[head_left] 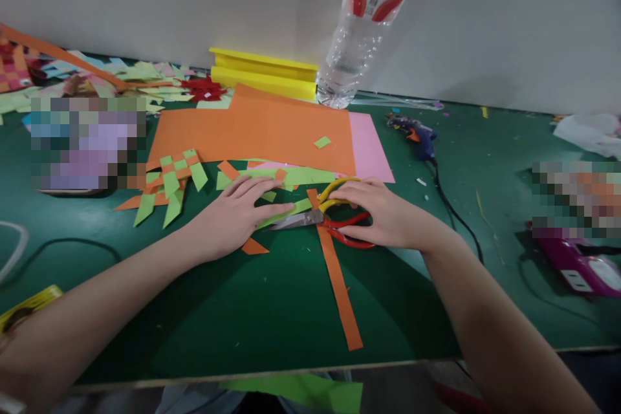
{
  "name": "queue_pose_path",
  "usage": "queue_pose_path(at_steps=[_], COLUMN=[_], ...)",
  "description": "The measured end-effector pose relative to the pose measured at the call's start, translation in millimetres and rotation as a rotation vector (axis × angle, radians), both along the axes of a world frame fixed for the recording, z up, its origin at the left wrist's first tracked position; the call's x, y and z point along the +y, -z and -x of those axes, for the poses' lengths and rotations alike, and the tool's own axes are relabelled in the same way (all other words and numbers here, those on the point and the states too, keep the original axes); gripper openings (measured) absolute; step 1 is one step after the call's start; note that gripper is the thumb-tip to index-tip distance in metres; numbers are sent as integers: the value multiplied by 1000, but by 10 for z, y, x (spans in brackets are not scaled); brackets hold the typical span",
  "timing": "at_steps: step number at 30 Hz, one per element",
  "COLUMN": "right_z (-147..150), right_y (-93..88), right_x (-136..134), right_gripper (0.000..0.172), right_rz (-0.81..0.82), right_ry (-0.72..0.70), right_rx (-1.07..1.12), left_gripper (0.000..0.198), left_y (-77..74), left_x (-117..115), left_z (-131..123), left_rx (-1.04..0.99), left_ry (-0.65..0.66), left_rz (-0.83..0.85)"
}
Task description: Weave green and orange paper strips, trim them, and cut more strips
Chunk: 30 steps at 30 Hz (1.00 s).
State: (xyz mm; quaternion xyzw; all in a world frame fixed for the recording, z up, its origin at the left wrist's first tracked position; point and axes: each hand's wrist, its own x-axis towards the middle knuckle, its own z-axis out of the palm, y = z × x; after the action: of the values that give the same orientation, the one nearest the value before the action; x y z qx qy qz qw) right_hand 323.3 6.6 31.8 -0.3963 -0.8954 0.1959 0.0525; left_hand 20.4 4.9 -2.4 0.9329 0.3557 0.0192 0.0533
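My right hand (385, 213) grips scissors (313, 217) with one yellow and one red handle loop, their blades pointing left. My left hand (237, 217) rests over green and orange paper pieces, its index finger and thumb reaching right along a green strip (303, 205) beside the blades. A long orange strip (339, 288) passes under the scissors towards the table's front edge. Left of my left hand lies a woven green and orange paper piece (169, 184). Behind my hands are an orange sheet (291, 132) and a pink sheet (372, 145).
A clear bottle (359, 39) and folded yellow paper (264, 73) stand by the wall. A glue gun (420, 139) trails its cable on the right, near a magenta device (577, 265). Paper scraps (145, 74) and a blurred-out object (92, 145) are on the left.
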Motion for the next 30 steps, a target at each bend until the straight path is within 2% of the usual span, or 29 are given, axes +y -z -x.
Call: queue_pose_path(at_steps=[18,21,26,30], right_z=[11,-1,-9,-21], right_y=[-46,-39,-21,-20], right_x=[-13,-5,4,8], right_gripper=[41,42,41,41], right_rz=[10,12,14,15], right_ry=[23,30,34,31], right_rx=[-8,6,3,-14], left_gripper=[81,69,38,27], left_y=[29,29,-22,-21], left_x=[-4,0,3,41], left_z=[-32,-41,1,81], left_rx=[-38,-109,-377,-337], left_ry=[2,15,73,164], left_rz=[-18,-69,-222,-188])
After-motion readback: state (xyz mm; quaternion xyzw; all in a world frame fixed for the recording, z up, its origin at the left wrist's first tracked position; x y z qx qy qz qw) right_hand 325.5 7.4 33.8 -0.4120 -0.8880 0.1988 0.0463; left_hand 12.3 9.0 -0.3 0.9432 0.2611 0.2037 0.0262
